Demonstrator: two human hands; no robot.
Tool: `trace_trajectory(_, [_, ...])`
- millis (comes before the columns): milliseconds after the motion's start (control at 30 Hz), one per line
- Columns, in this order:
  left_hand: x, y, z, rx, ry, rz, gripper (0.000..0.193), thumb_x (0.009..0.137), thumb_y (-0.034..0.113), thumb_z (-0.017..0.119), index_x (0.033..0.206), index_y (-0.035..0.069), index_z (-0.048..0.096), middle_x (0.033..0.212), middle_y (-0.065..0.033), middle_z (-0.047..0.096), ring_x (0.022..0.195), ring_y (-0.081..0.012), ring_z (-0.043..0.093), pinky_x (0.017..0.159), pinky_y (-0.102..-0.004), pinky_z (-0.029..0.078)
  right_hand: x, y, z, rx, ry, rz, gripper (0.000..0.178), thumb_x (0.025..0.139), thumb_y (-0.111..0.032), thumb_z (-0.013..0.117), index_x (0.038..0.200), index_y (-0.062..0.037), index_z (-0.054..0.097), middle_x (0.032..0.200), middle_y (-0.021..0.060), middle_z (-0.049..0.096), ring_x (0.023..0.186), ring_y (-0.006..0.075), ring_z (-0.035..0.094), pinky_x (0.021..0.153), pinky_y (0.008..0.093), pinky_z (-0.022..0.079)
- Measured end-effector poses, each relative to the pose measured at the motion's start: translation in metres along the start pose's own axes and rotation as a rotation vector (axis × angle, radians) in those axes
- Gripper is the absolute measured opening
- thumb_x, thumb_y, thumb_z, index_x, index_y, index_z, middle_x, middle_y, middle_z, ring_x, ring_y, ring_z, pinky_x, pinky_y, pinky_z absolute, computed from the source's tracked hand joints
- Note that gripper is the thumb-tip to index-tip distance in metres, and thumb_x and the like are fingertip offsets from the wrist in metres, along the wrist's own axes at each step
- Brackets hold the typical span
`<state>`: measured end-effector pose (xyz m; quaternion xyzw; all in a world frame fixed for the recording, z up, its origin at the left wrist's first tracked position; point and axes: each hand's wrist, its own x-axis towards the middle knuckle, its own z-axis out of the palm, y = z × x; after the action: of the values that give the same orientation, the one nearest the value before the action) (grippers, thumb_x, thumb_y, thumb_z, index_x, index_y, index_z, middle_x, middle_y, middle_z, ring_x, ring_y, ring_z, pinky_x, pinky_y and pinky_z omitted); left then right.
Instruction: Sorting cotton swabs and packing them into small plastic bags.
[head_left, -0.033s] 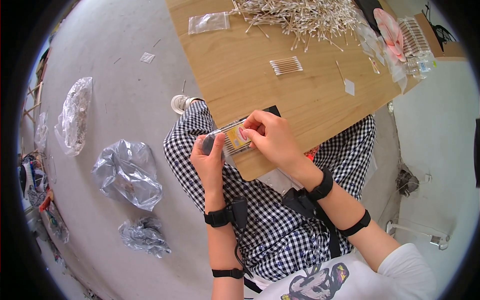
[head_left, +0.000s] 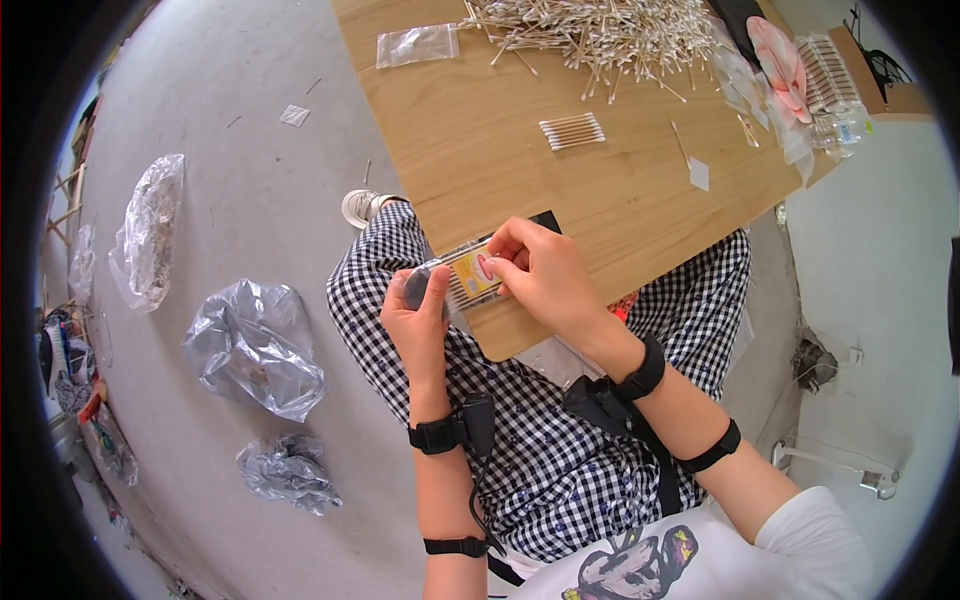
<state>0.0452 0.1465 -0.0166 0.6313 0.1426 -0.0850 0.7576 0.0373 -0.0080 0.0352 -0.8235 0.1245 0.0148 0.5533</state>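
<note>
At the table's near left corner, my left hand grips one end of a clear packet of cotton swabs with a yellow label. The thumb lies on top, beside a dark rounded piece whose kind I cannot make out. My right hand is closed, thumb and fingertips pinching at the label's right side. Part of the packet is hidden under these fingers. A black object shows just beyond the right knuckles. Farther off, a neat row of cotton swabs lies on the wooden table.
A large heap of loose swabs covers the far table, with a clear zip bag left of it. Filled swab packets stand at the far right. A single swab lies near a white slip. Plastic bags lie on the floor.
</note>
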Motion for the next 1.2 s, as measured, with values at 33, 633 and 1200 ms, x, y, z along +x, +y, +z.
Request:
trace_trajectory(33, [0.000, 0.000, 0.000, 0.012, -0.006, 0.006, 0.025, 0.088, 0.027, 0.075, 0.084, 0.010, 0.057, 0.065, 0.0068, 0.052, 0.047, 0.0001, 0.041, 0.038, -0.0155, 0.031, -0.001, -0.001, 0.001, -0.001, 0.000, 0.000, 0.012, 0.082, -0.004, 0.067, 0.086, 0.0039, 0.059, 0.078, 0.0126, 0.065, 0.063, 0.0190, 0.064, 0.058, 0.0328, 0.050])
trace_trajectory(633, [0.000, -0.003, -0.002, 0.009, -0.022, 0.014, 0.025, 0.089, 0.028, 0.073, 0.086, 0.009, 0.057, 0.066, 0.0067, 0.051, 0.046, 0.0005, 0.040, 0.038, -0.0148, 0.031, -0.020, -0.009, -0.001, 0.117, -0.027, 0.109, 0.015, 0.087, -0.008, 0.067, 0.091, 0.0071, 0.066, 0.073, 0.0132, 0.068, 0.060, 0.0159, 0.068, 0.054, 0.0261, 0.053])
trace_trajectory(1200, [0.000, -0.004, -0.002, 0.005, -0.011, 0.017, 0.025, 0.089, 0.027, 0.073, 0.087, 0.009, 0.057, 0.066, 0.0065, 0.050, 0.045, -0.0001, 0.040, 0.038, -0.0154, 0.031, -0.027, 0.004, -0.028, 0.698, -0.241, 0.532, 0.023, 0.095, -0.013, 0.059, 0.106, 0.0058, 0.067, 0.073, 0.0061, 0.067, 0.054, 0.0074, 0.063, 0.039, 0.0160, 0.042])
